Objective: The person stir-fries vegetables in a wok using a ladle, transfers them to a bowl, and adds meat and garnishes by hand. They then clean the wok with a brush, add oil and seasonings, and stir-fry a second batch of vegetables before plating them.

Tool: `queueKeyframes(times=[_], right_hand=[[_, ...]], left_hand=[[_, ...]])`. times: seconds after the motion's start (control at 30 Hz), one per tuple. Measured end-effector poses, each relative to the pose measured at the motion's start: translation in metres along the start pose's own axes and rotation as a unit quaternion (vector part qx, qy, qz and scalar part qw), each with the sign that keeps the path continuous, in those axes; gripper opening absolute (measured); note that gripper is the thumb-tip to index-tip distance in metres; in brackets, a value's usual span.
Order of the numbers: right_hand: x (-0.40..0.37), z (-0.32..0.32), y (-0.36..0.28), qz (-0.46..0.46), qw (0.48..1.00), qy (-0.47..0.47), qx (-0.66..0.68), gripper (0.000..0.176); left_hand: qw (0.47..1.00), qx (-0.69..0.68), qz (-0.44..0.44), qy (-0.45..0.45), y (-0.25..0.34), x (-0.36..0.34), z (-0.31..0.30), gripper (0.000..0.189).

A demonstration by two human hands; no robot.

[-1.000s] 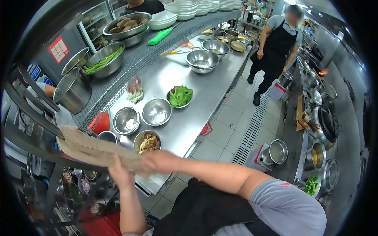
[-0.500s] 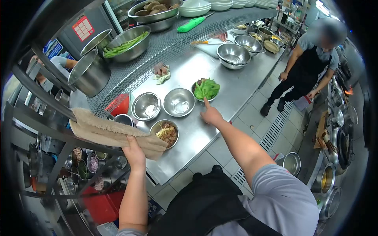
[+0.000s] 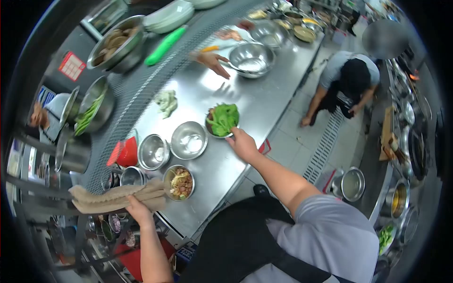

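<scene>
My left hand (image 3: 140, 212) is closed on a beige towel (image 3: 115, 197) at the counter's near left end. My right hand (image 3: 244, 145) grips the near rim of a small metal bowl, its fingertips partly hidden against the rim. Green leaves (image 3: 223, 120) fill that bowl, with something brown showing at their left edge. Left of it stand two metal bowls (image 3: 189, 140) with nothing in them. Close to the towel is a bowl of cut meat with pale yellow shreds (image 3: 180, 183). A crumpled whitish-green item (image 3: 166, 103) lies farther back.
Another person's hand (image 3: 212, 63) reaches over the steel counter (image 3: 278, 96) beside stacked metal bowls (image 3: 252, 58). A co-worker (image 3: 351, 78) bends in the aisle at right. A mesh shelf holding a green-handled tool (image 3: 165, 45) and bowls runs along the left. Pans and a stove line the right.
My right hand has gone from pointing at the leaf bowl to gripping its rim. Another person's hand has appeared over the counter, and the co-worker has bent down. My view has shifted.
</scene>
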State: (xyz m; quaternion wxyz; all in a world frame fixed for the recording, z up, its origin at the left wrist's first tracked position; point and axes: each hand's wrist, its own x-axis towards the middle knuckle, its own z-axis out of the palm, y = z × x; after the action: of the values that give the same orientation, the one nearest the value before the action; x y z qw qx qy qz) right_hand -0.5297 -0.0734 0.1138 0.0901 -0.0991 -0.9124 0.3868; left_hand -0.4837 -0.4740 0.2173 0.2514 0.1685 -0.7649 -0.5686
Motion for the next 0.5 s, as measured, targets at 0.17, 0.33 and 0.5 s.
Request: queueKeyframes(times=[0.17,0.33,0.5], right_hand=[[-0.02,-0.017,0.02,0.007,0.998,0.031,0.06,0.049],[-0.029,-0.019,0.035,-0.022,0.991,0.023,0.13,0.059],[-0.006,-0.018,0.042,0.137,0.931,0.011,0.338,0.038]], left_hand=[[0.999,0.008,-0.05,-0.01,0.019,-0.009,0.009,0.057],[0.997,-0.049,-0.015,0.054,0.021,-0.005,0.023,0.058],[0.993,0.039,-0.05,0.103,0.033,-0.015,0.028,0.066]])
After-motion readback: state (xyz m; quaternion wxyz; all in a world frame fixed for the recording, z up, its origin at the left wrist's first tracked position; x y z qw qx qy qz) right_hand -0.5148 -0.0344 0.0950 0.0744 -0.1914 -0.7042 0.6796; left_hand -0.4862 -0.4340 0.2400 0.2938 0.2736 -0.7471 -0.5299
